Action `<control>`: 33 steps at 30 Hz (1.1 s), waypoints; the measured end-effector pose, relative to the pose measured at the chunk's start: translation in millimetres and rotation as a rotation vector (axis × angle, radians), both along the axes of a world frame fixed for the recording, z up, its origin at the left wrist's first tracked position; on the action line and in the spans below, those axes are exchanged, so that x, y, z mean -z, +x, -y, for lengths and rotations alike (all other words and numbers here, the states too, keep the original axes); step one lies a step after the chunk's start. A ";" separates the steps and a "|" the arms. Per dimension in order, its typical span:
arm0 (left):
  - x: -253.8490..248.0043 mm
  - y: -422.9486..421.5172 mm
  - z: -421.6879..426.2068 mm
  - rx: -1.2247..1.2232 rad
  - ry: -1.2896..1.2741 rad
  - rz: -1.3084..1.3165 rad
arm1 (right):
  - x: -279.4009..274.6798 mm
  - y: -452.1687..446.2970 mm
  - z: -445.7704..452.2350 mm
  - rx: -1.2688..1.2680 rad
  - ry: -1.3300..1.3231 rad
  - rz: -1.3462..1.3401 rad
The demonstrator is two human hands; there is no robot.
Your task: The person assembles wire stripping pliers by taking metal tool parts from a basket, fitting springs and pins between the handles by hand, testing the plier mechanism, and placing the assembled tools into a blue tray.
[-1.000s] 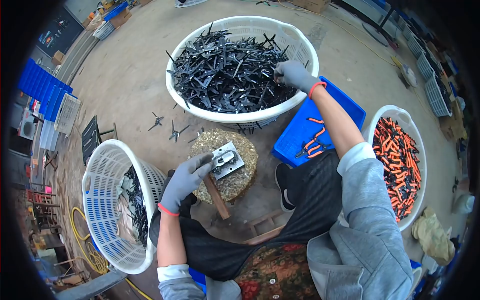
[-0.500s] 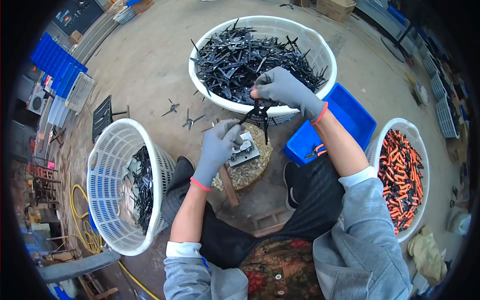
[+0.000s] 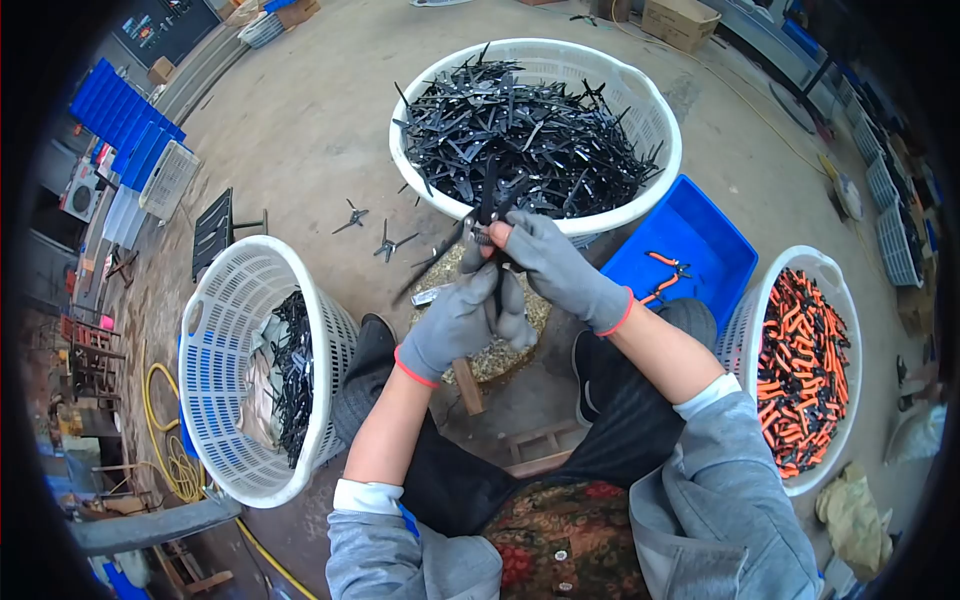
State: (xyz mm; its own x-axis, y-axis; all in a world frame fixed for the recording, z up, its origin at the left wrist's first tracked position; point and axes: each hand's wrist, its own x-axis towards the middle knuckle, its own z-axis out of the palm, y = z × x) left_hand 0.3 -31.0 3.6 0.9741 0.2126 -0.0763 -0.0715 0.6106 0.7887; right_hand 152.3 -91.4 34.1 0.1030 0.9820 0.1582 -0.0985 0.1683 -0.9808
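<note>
My left hand point(image 3: 455, 325), in a grey glove with a red cuff, is closed around the lower part of a pair of bare black pliers point(image 3: 488, 205). My right hand point(image 3: 565, 270), gloved alike, pinches the same pliers near a small coil spring point(image 3: 482, 238). The tool points up and away, one dark arm slanting down to the left. Both hands meet over a round stone block point(image 3: 536, 310), on which a metal fixture point(image 3: 428, 295) is mostly hidden. Beyond them stands a large white basket point(image 3: 660, 185) heaped with black pliers parts point(image 3: 530, 130).
At left a white basket point(image 3: 215, 420) holds more black parts. On the right, a blue tray point(image 3: 725, 235) contains orange-handled pliers point(image 3: 668, 270), and a white basket point(image 3: 810, 480) is full of orange-and-black pliers point(image 3: 800, 370). Loose pliers point(image 3: 388, 243) lie on the floor. A yellow hose point(image 3: 150, 400) curls at far left.
My hands have come together and lower, over the stone block, with the pliers between them. The tool now points upward. More of the orange-handled pliers in the blue tray shows.
</note>
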 end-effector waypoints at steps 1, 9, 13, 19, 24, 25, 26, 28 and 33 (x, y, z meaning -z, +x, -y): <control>-4.5 0.2 1.0 -0.058 0.078 -0.139 | 0.1 0.7 -0.1 0.060 -0.083 -0.076; -3.1 -15.6 -44.1 -0.505 0.517 -0.307 | 11.9 29.7 -1.9 0.273 -0.337 0.591; 21.8 3.6 -22.7 -0.402 0.915 -0.454 | 13.9 16.9 -4.8 0.214 -0.327 0.881; 6.7 -1.5 -36.4 -0.457 0.545 -0.338 | 14.9 26.5 -3.5 0.088 -0.414 0.579; -1.7 -19.9 -42.2 -0.380 0.449 -0.423 | 10.6 29.4 2.7 0.016 -0.530 0.163; -4.0 -20.9 -38.1 -0.309 0.421 -0.469 | 18.9 30.9 -0.2 0.028 -0.520 0.127; -5.3 -19.2 -27.7 -0.292 0.383 -0.537 | 25.6 32.0 -2.1 0.042 -0.510 0.091; -3.9 -23.5 -24.4 -0.129 0.413 -0.523 | 30.4 31.8 -2.9 0.125 -0.471 0.019; 8.1 -28.6 -28.3 -0.305 0.457 -0.444 | 40.7 14.4 4.3 -0.052 -0.351 -0.498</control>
